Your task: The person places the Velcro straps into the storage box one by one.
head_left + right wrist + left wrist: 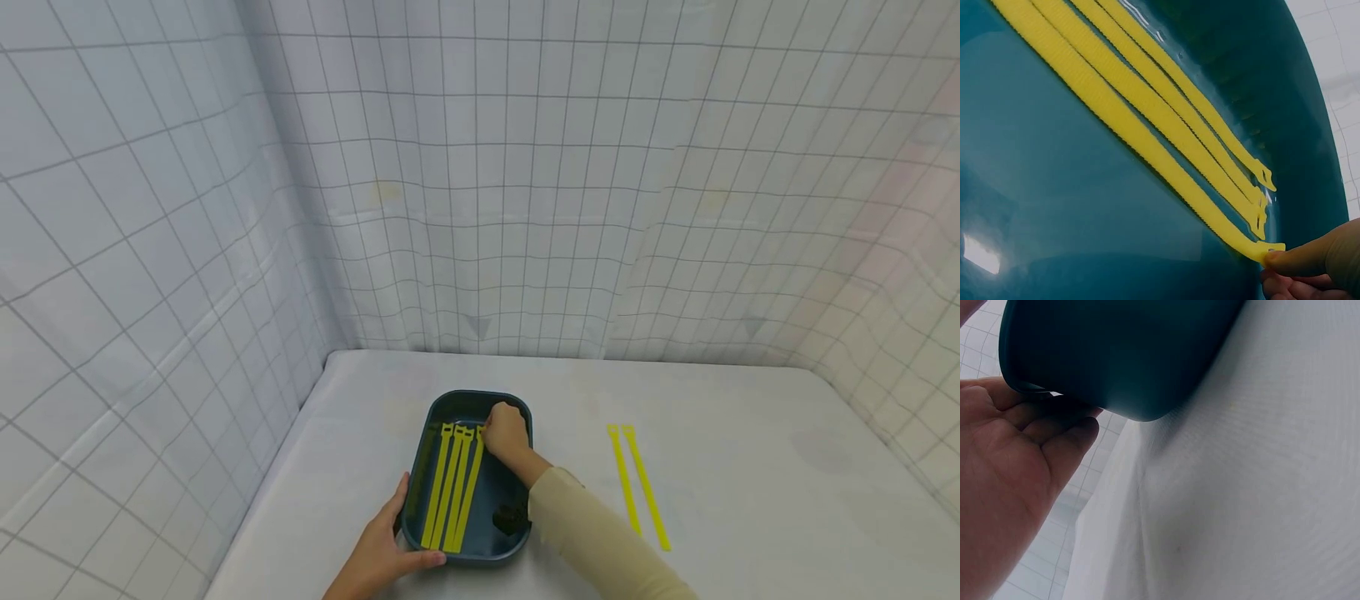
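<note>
A dark teal tray stands on the white-covered table, in the middle of the head view. My left hand grips its near left corner, thumb over the near rim and fingers along the left side. Inside the tray several yellow hook-and-loop straps lie side by side. At the far end, my right hand pinches the slotted head of the rightmost strap between thumb and finger. That head bends up slightly in the right wrist view, while the strap's length lies along the tray floor. The other fingers curl beneath the thumb.
Two more yellow straps lie on the table right of the tray, partly behind the right sleeve. A dark shape shows beside that sleeve, over the tray. White gridded sheets enclose the back and sides.
</note>
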The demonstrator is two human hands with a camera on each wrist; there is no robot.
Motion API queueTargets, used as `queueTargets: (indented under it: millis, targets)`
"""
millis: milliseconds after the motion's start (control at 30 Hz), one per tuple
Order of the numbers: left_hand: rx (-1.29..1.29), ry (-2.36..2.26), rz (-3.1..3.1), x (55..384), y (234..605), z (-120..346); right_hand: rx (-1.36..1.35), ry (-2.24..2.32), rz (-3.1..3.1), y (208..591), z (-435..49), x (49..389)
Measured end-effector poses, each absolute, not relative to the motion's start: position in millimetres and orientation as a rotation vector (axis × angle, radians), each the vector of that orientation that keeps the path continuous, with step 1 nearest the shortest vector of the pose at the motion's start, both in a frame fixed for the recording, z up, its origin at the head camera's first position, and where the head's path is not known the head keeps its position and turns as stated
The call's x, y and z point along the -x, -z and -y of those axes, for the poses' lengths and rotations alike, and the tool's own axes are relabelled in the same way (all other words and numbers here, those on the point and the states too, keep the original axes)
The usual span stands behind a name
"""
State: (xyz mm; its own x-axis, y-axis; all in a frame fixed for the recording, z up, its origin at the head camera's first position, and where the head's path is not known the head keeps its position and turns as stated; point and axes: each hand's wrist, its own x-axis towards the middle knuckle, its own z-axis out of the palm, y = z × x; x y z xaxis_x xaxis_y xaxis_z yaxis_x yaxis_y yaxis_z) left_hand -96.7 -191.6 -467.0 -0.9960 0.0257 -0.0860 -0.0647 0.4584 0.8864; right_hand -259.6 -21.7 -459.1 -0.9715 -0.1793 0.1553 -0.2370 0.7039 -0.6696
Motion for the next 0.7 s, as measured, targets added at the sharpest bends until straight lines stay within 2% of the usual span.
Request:
queueTargets:
  millis: [433, 700]
  targets:
    - [0.034, -1.609, -2.587, 95.9, 465.4, 190.7, -0.418, -0.972, 2.722, 456.1, 21.4, 255.4]
    - [0.046, -1.583, -2.607, 96.1, 465.0, 190.3, -0.467, -1.123, 2.674, 439.1, 13.5, 252.6]
